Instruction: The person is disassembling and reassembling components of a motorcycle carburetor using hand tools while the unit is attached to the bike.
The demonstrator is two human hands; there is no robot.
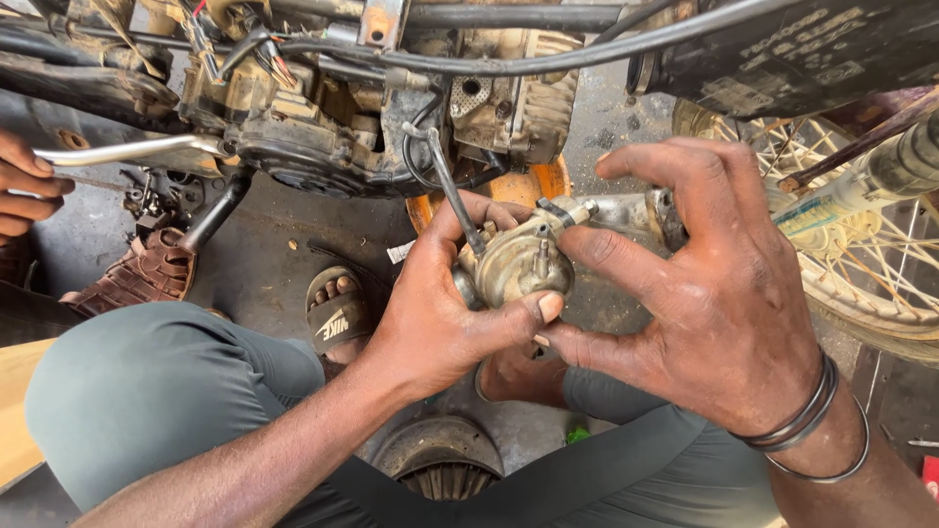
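Knees drawn up, the person's left hand (430, 313) cups a grimy carburettor (514, 264) held above the floor, below the motorcycle engine (323, 127), while the right hand (704, 293) pinches its rim; best done, I judge, by holding the body level and steady.

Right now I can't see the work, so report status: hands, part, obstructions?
Left hand and right hand both grip carburetor. Black cable attached on top. Another person's hand at left.

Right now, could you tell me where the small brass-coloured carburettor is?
In the head view, the carburettor sits centre frame, gripped between the left hand and right hand, just below the motorcycle engine and left of the spoked wheel.
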